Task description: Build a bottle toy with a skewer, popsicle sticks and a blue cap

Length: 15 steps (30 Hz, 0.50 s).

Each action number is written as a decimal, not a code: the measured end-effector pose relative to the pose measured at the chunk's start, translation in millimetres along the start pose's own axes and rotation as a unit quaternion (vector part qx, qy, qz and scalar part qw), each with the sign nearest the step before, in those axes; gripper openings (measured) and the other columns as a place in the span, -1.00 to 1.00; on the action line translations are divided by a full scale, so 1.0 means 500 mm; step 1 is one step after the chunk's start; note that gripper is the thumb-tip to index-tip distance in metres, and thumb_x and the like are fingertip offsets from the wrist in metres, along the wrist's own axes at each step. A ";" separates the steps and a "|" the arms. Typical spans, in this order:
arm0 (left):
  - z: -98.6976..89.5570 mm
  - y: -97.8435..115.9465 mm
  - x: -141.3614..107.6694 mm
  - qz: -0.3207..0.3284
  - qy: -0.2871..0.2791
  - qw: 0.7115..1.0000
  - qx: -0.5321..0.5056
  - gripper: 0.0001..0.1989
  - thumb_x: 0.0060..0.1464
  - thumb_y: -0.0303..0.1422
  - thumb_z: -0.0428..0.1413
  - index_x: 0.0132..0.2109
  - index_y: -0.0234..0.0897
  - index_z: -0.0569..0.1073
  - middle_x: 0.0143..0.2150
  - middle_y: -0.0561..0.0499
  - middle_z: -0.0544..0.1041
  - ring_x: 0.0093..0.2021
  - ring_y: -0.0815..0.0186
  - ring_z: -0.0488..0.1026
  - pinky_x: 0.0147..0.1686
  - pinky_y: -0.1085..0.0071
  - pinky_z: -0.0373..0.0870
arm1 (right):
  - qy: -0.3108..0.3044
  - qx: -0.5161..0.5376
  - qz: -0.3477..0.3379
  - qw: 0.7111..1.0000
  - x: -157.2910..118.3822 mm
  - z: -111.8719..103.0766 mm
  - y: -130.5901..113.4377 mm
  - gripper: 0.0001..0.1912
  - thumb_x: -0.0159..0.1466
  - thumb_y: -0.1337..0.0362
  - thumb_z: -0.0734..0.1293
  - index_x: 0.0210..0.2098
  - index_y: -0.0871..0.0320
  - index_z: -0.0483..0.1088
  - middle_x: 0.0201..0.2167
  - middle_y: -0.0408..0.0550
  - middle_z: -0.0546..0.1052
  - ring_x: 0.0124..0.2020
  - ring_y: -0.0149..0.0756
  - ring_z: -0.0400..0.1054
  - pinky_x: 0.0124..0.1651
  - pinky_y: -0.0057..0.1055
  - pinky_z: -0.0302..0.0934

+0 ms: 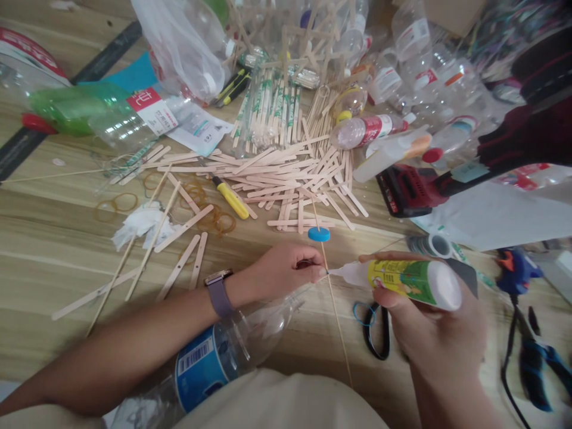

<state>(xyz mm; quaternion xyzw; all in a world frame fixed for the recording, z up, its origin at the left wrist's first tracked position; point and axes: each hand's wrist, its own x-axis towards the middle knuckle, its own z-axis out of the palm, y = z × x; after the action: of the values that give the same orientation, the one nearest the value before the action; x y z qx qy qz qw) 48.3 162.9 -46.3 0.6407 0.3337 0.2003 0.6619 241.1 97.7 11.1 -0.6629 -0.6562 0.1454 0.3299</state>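
Blue cap: on the thin stick, beyond the fingertips, toward the far side
Thin stick: runs from the near side past the left fingertips to the pile of flat wooden sticks
Left hand: fingers curled, thumb and fingertips pinched together at the thin stick, on the near side of the Blue cap
Right hand: wrapped around the glue bottle, fingers and thumb closed on its sides
Glue bottle: tipped on its side, yellow and green label showing, white nozzle pointing left and reaching the thin stick beside the left fingertips
Large clear bottle: blue label, lying under the left forearm at the near side
Flat wooden sticks: heaped across the middle of the tabletop, with a few loose ones at left
Yellow-handled tool: at the near left edge of the heap
Rubber bands: scattered left of that tool, near a crumpled white tissue
Plastic bottles: crowded at far right, with a green bottle at far left
Power tool: red and black, at right, beyond the glue bottle
Pliers: blurred, dark handles, at near right, below a blue glue gun
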 end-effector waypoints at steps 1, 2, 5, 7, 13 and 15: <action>0.000 0.000 0.000 0.000 -0.001 1.000 -0.001 -0.87 0.12 -0.41 0.04 -0.39 -0.30 0.41 -0.50 0.16 0.33 -0.46 0.44 0.24 -0.44 0.47 0.14 | 0.001 -0.004 0.001 1.000 0.001 -0.001 0.000 -0.77 0.20 0.01 0.38 -0.26 0.00 0.51 -0.36 -0.09 0.62 -0.40 -0.07 0.50 -0.37 -0.26 0.27; 0.000 -0.001 0.000 0.000 -0.002 1.000 -0.003 -0.86 0.12 -0.41 0.04 -0.39 -0.30 0.40 -0.50 0.16 0.33 -0.46 0.44 0.23 -0.44 0.47 0.14 | 0.003 -0.008 0.000 1.000 0.001 -0.003 0.000 -0.77 0.20 0.01 0.38 -0.26 0.00 0.52 -0.36 -0.08 0.62 -0.42 -0.08 0.49 -0.38 -0.26 0.26; 0.000 -0.004 0.000 0.007 0.000 1.000 -0.004 -0.86 0.12 -0.41 0.04 -0.40 -0.30 0.40 -0.50 0.16 0.33 -0.46 0.44 0.24 -0.44 0.47 0.14 | 0.015 -0.011 0.007 1.000 0.002 -0.005 -0.002 -0.79 0.21 0.03 0.37 -0.26 -0.02 0.51 -0.35 -0.06 0.61 -0.42 -0.09 0.48 -0.38 -0.24 0.27; 0.001 -0.004 0.000 0.010 0.002 1.000 -0.001 -0.86 0.12 -0.42 0.04 -0.40 -0.30 0.40 -0.50 0.16 0.33 -0.46 0.44 0.23 -0.44 0.48 0.14 | 0.015 0.004 0.023 1.000 0.001 -0.003 -0.005 -0.80 0.22 0.03 0.37 -0.26 -0.03 0.50 -0.33 -0.06 0.61 -0.39 -0.08 0.49 -0.36 -0.23 0.28; 0.001 0.000 0.002 0.008 -0.001 1.000 -0.001 -0.86 0.13 -0.41 0.04 -0.40 -0.30 0.40 -0.50 0.16 0.33 -0.46 0.44 0.23 -0.45 0.47 0.13 | -0.028 0.038 0.046 0.998 0.003 -0.004 0.001 -0.72 0.17 -0.06 0.40 -0.23 -0.06 0.49 -0.29 -0.06 0.62 -0.31 0.03 0.50 -0.30 -0.16 0.32; 0.001 0.000 0.002 0.007 0.001 1.000 0.002 -0.86 0.13 -0.42 0.04 -0.40 -0.30 0.40 -0.50 0.16 0.33 -0.46 0.44 0.24 -0.44 0.48 0.14 | -0.042 0.041 0.039 0.998 0.008 -0.008 0.004 -0.73 0.17 -0.05 0.40 -0.23 -0.06 0.48 -0.30 -0.06 0.62 -0.35 0.00 0.50 -0.33 -0.18 0.32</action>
<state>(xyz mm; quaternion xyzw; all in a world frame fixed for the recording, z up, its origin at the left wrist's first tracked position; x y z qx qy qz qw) 49.4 163.2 -46.4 0.6443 0.3301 0.2044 0.6589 245.7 100.6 13.8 -0.6669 -0.6367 0.2128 0.3233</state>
